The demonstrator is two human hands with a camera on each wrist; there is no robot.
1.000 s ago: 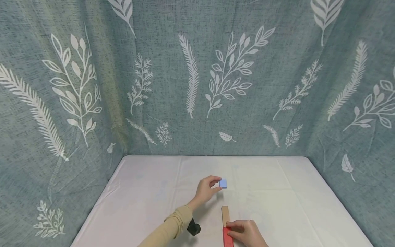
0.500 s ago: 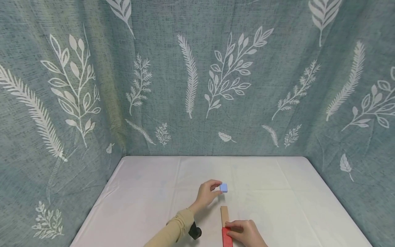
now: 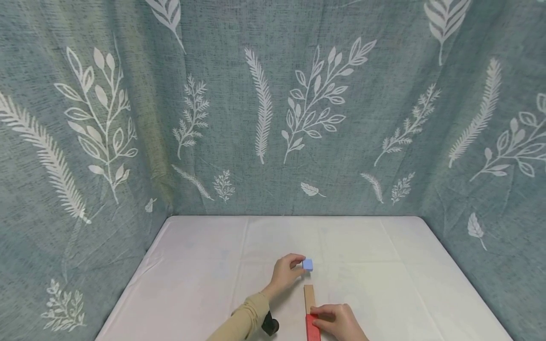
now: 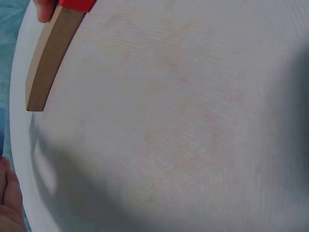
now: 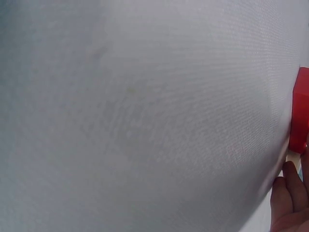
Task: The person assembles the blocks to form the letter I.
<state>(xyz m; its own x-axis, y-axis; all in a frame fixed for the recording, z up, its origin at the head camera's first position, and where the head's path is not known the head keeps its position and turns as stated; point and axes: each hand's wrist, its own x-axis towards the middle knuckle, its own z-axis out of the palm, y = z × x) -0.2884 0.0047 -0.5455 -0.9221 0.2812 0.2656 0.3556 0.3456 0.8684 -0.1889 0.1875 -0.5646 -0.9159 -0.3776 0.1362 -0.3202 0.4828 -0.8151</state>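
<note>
My left hand (image 3: 286, 273) pinches a small light-blue block (image 3: 307, 264) between thumb and fingers, just beyond the far end of a plain wooden block (image 3: 309, 297). That wooden block lies lengthwise on the white cloth, end to end with a red block (image 3: 313, 327). My right hand (image 3: 340, 320) grips the red block from its right side, near where it meets the wood. In the left wrist view, the blue block (image 4: 1, 131) is mostly cut off at the left edge. The red block (image 5: 300, 113) shows at the right edge of the right wrist view.
A black wrist device (image 3: 270, 325) sits at my left forearm, by the rolled sleeve (image 3: 251, 312). The white-covered table (image 3: 384, 279) is bordered at the back and sides by a blue-green leaf-patterned curtain (image 3: 239, 123).
My left hand has brought the blue block nearer to me, lower and closer to the wooden block's far end. My right hand keeps its grip on the red block.
</note>
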